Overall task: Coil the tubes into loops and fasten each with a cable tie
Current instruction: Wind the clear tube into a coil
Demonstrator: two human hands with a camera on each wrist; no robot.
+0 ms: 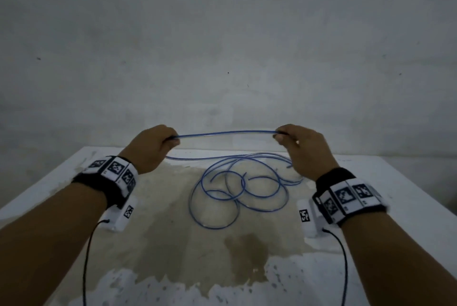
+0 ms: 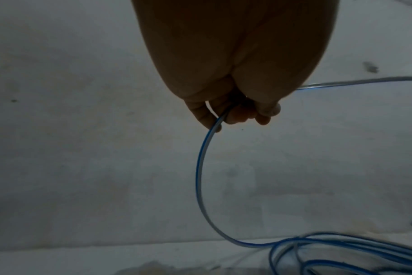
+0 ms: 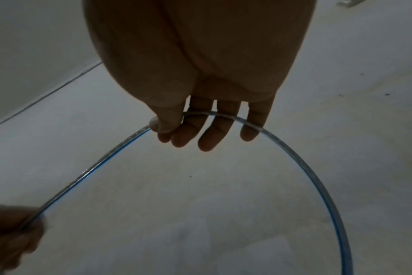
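Observation:
A thin blue tube stretches level between both raised hands above the table's far edge. My left hand grips its left end of that span, fingers curled round it. My right hand pinches the other end between thumb and fingers. From the left hand the tube drops in a curve to a loose tangle of blue loops lying on the table. From the right hand the tube arcs down and out of view. No cable tie is visible.
The white table has a large worn brown patch in its middle. A bare grey wall rises just behind the far edge. Black cables run from the wristbands along both forearms.

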